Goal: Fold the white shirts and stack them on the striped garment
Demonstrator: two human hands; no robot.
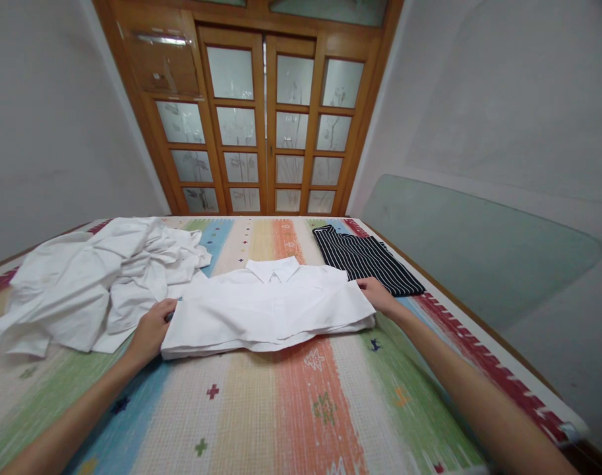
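A white collared shirt (268, 307) lies in front of me, its lower part folded up across the body and its collar at the far side. My left hand (155, 324) is closed at the shirt's left edge, with the fingertips partly hidden behind the cloth. At the right edge, my right hand (374, 293) pinches the folded layer near its upper corner; some of its fingers are out of sight behind the fabric. The front edge of the fold hangs slightly loose and wavy.
A crumpled heap of white clothes (97, 277) lies at the left. Back right is a folded black garment with white stripes (364, 259). Everything rests on a striped, colourful cloth (246, 409). Walls flank the table, and wooden glazed doors (265, 125) stand behind it.
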